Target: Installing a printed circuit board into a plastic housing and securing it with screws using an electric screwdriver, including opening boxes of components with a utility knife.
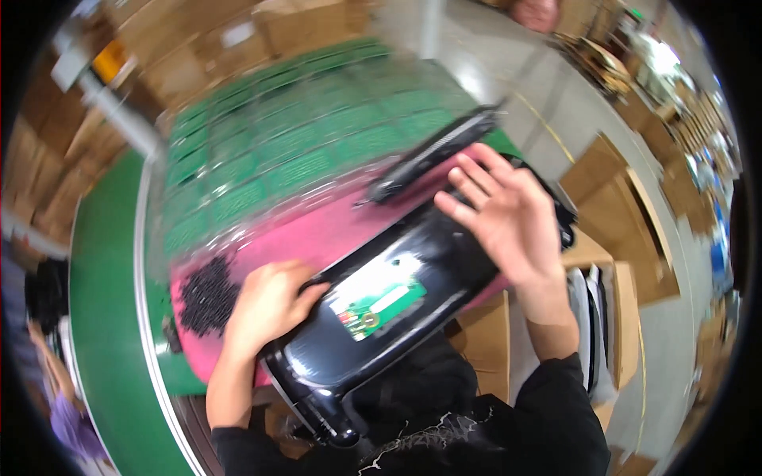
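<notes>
A glossy black plastic housing [317, 349] lies tilted across the near side of the pink mat, close to my body. On its face sits a small green circuit board [401, 305]. My left hand [274, 305] grips the housing's left end, thumb on top and the other fingers curled, partly hidden. Over the right end hovers my right hand [508, 210], palm showing and fingers spread, holding nothing. Just beyond these fingers a long black plastic part [432, 155] lies slantwise. Left of my left hand is a pile of small black screws or pins [208, 297].
Clear plastic trays of green circuit boards [305, 131] cover the far table, beyond the pink mat [298, 226]. An open cardboard box [627, 325] with flat parts stands at right. Stacked cartons [226, 47] line the back. Another person [71, 416] is at far left.
</notes>
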